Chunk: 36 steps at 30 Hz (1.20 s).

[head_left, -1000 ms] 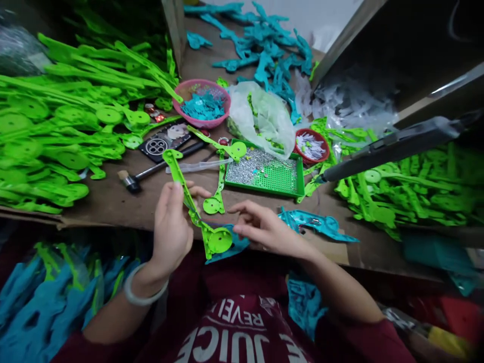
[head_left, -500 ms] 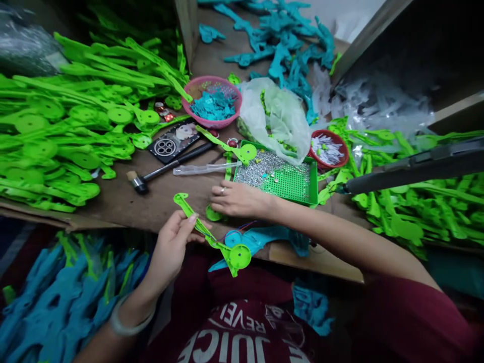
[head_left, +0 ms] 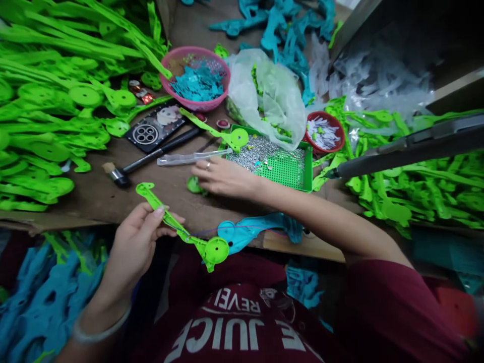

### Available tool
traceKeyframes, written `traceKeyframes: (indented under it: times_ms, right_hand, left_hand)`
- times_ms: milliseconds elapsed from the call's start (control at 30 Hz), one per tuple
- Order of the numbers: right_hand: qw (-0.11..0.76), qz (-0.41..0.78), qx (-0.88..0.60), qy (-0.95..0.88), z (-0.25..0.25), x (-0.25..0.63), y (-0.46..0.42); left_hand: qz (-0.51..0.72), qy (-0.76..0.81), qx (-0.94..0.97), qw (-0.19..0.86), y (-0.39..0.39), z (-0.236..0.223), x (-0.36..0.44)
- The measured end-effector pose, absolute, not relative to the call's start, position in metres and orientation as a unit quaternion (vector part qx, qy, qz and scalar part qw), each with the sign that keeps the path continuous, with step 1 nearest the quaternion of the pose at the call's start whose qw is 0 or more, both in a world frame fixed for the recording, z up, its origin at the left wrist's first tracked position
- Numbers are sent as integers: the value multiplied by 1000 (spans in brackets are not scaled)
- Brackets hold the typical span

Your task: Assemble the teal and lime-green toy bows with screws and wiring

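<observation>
My left hand (head_left: pixel 138 242) pinches a long green plastic part (head_left: pixel 177 227) between thumb and fingers. The part has a hooked end and a round disc end, and thin red and blue wires run along and off it. My right hand (head_left: pixel 223 177) is curled over a second green plastic part (head_left: pixel 194 185) on the table, in front of the green tray; its fingertips are partly hidden. Just behind the disc end of the held part lies a blue plastic part (head_left: pixel 257 231) at the table's front edge. A green tray (head_left: pixel 308 169) of small metal screws has another green part (head_left: pixel 238 138) across its corner.
A hammer (head_left: pixel 147 159), a phone (head_left: pixel 151 130) and a clear plastic strip (head_left: pixel 181 159) lie left of the tray. Behind stand a pink basket (head_left: pixel 200 103), a plastic bag (head_left: pixel 280 96) and a red basket (head_left: pixel 328 148). A dark power screwdriver (head_left: pixel 408 148) juts in from the right. Green parts (head_left: pixel 49 116) heap the left.
My right hand has moved from beside the held part's disc onto the second green part. My left hand has shifted lower and left, still holding its part. The view has tilted somewhat.
</observation>
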State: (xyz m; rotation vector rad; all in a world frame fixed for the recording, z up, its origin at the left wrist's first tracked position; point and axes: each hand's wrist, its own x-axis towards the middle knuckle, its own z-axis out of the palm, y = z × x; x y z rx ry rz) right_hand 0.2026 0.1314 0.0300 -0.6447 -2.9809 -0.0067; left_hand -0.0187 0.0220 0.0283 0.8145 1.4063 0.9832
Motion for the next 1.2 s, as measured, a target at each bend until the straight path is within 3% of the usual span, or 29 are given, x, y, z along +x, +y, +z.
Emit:
traceKeyframes:
  times_ms: [100, 200, 267, 333, 600, 800, 967, 1100, 1200]
  right_hand:
    - [101, 10, -312, -945, 41, 207, 130]
    - [189, 177, -401, -879, 59, 225, 93]
    - [172, 330, -437, -819, 66, 243, 57]
    - [144, 410, -481, -762, 66, 260, 25]
    - [250, 477, -494, -683, 33, 273, -5]
    - [276, 430, -444, -736, 8, 277, -11]
    - [255, 296, -399, -829, 3, 277, -19]
    - [219, 156, -344, -900, 8, 267, -22]
    - [198, 111, -300, -927, 9, 259, -24]
  left_hand:
    - [442, 592, 359, 570, 25, 26, -9]
    - [464, 578, 363, 565, 29, 22, 0]
    - [454, 571, 373, 573, 30, 17, 4]
    - [434, 572, 389, 577, 31, 13, 4]
    - [405, 599, 406, 559, 34, 5, 7]
    - [318, 637, 445, 544, 43, -1, 0]
    - [340, 594, 708, 174, 29, 1, -18]
    - [249, 393, 861, 205, 14, -2, -13]
    - [242, 343, 883, 209, 12, -13, -9]
